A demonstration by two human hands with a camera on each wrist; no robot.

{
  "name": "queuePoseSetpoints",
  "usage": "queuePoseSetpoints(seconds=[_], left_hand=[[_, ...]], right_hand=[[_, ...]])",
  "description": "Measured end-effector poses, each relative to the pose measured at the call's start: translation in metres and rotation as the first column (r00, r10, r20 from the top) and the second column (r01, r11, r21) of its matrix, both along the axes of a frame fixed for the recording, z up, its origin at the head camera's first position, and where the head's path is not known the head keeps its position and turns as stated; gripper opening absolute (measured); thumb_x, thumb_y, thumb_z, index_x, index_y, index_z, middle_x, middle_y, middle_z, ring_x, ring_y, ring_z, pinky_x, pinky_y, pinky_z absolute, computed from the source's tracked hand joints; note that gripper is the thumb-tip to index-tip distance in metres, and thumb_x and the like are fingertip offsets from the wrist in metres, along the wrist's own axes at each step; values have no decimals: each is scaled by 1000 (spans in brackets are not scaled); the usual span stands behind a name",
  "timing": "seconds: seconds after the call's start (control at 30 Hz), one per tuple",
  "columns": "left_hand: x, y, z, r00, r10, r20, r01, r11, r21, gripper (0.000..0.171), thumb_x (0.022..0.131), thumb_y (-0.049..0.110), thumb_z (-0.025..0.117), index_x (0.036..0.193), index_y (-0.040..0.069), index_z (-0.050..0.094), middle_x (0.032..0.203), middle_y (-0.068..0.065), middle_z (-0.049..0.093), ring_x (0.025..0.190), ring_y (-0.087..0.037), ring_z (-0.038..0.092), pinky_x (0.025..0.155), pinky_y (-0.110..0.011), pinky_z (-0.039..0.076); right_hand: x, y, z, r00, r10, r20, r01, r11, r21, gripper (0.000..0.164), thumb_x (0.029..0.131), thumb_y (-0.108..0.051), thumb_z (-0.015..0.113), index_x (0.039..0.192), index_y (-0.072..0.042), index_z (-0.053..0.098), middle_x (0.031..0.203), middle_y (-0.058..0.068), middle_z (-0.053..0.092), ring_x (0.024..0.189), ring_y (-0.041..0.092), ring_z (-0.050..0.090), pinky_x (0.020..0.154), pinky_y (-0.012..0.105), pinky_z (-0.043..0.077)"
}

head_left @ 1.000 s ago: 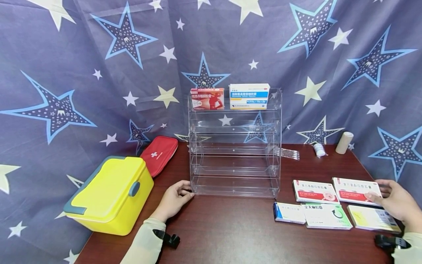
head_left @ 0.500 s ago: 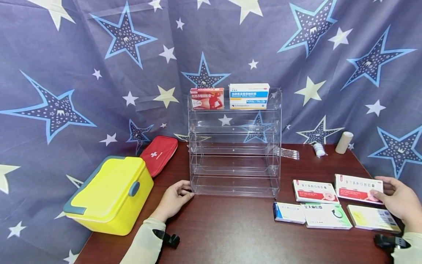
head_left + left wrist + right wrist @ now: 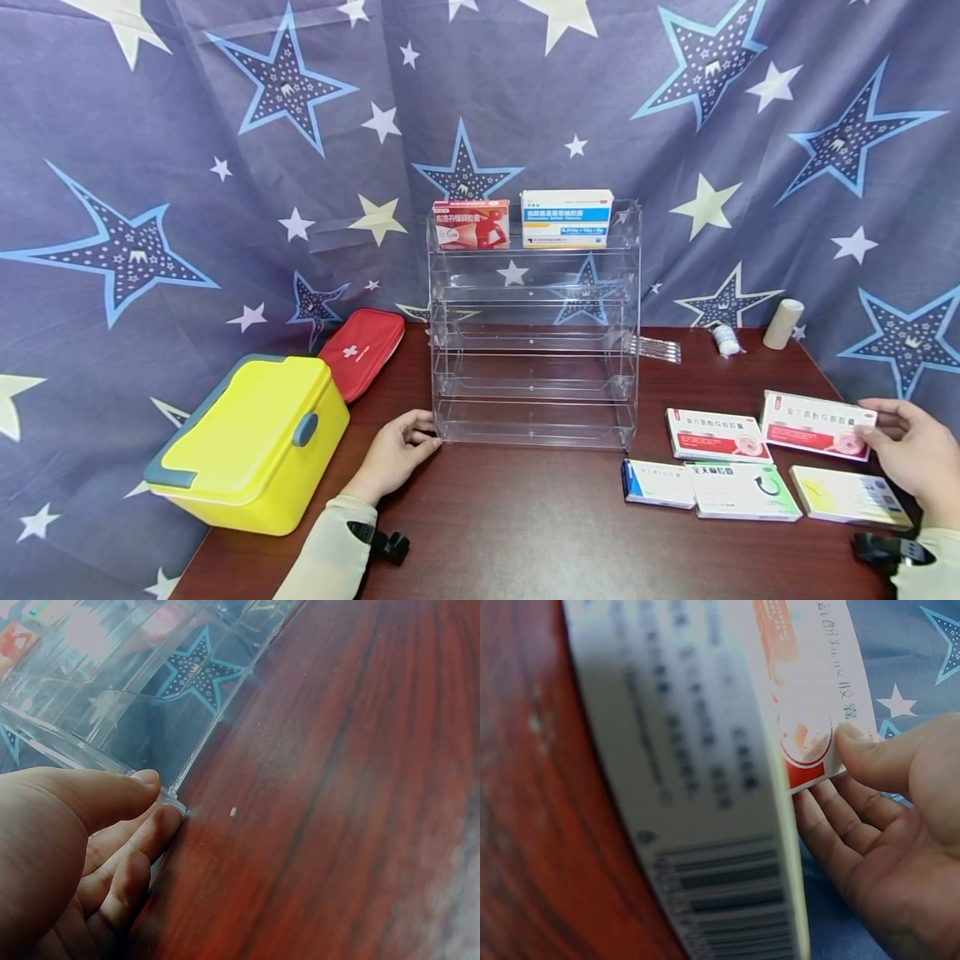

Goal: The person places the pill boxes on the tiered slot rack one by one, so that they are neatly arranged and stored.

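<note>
A clear tiered display rack [image 3: 534,433] stands at mid-table. My left hand [image 3: 401,446] pinches its front left corner; in the left wrist view, the thumb [image 3: 124,791] lies over the corner and the index finger against it. At the right, my right hand [image 3: 911,458] grips the right end of a red-and-white medicine box [image 3: 817,425], tilted up. Thumb in front, fingers behind, as the right wrist view shows. Beside it lies a similar red-and-white box [image 3: 718,435]. Nearer are a blue-and-white box [image 3: 658,483], a green-and-white box [image 3: 742,492] and a yellow-and-white box [image 3: 850,496].
On the rack's top tier stand a red box [image 3: 472,225] and a blue-and-white box [image 3: 567,219]. A yellow case [image 3: 247,442] and a red pouch [image 3: 363,354] sit left. Behind right are wrapped swabs [image 3: 658,349], a small white roll [image 3: 725,341] and a beige roll [image 3: 783,324].
My right hand has raised the red-and-white box off the tabletop, tilting it upright and shifting it slightly right. The left hand and the rack have stayed put.
</note>
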State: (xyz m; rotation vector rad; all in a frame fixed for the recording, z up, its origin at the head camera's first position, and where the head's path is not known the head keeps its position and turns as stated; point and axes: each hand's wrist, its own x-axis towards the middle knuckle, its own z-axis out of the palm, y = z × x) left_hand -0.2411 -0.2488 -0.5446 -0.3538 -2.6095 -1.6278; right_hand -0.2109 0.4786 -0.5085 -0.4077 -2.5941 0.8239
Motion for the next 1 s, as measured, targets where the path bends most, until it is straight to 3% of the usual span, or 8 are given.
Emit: queuePoseSetpoints(seconds=[0.17, 0.27, 0.33, 0.4, 0.53, 0.63, 0.83, 1.0], left_hand=[[0, 0, 0, 1000, 5, 6, -5, 1000, -5, 34, 92, 5, 81, 124, 11, 70, 109, -4, 74, 91, -16, 74, 82, -28, 58], [0, 0, 1, 1000, 10, 12, -10, 1000, -7, 34, 92, 5, 81, 123, 13, 70, 109, -3, 74, 91, -15, 74, 82, -28, 58], [0, 0, 1, 1000, 8, 13, -8, 1000, -4, 34, 92, 5, 80, 123, 13, 70, 109, -3, 74, 91, -15, 73, 82, -28, 58], [0, 0, 1, 1000, 8, 13, -8, 1000, -5, 34, 92, 5, 80, 124, 13, 70, 109, -3, 73, 91, -15, 74, 82, -28, 58], [0, 0, 0, 1000, 7, 11, -7, 1000, -4, 34, 92, 5, 81, 123, 13, 70, 109, -3, 73, 91, -16, 74, 82, -28, 58], [0, -1, 0, 1000, 7, 9, -7, 1000, -1, 34, 92, 5, 81, 123, 13, 70, 109, -2, 74, 91, -16, 74, 82, -28, 58], [1, -1, 1, 1000, 4, -2, -4, 1000, 2, 34, 92, 5, 81, 123, 12, 69, 109, -3, 74, 90, -17, 74, 81, -28, 58], [0, -1, 2, 1000, -3, 0, 3, 1000, -4, 35, 92, 7, 81, 125, 13, 69, 109, -3, 73, 90, -16, 74, 82, -28, 58]], right_hand=[[0, -2, 1, 999, -19, -47, 16, 999, -50, 33, 101, 3, 59, 133, 11, 57, 112, 34, 64, 70, -18, 35, 54, 13, 38], [-1, -3, 3, 996, -32, -84, 24, 995, -92, 29, 101, 3, 60, 129, 8, 59, 92, 2, 67, 71, -15, 40, 55, 11, 40], [-2, -4, 5, 992, -43, -120, 27, 990, -137, 25, 100, 4, 61, 125, 7, 60, 85, -19, 57, 72, -14, 43, 56, 9, 41], [-2, -7, 9, 985, -76, -157, 43, 979, -200, 20, 99, 6, 62, 117, -2, 64, 83, -27, 50, 73, -12, 45, 58, 7, 41], [-3, -13, 17, 957, -149, -248, 53, 933, -356, 40, 97, 12, 62, 108, -26, 67, 86, -24, 54, 75, -11, 50, 65, 2, 40], [-4, -19, 25, 928, -194, -318, 38, 898, -437, 48, 96, 14, 61, 111, -31, 70, 88, -25, 55, 79, -9, 51, 71, 2, 38], [-4, -43, 58, 862, -200, -465, -78, 855, -512, 45, 94, 16, 63, 124, -16, 74, 91, -24, 64, 81, -3, 54, 73, 4, 43], [-8, -70, 100, 752, -91, -653, -402, 721, -564, 40, 87, 26, 62, 119, 4, 72, 87, -6, 72, 72, 5, 61, 62, 9, 52]])
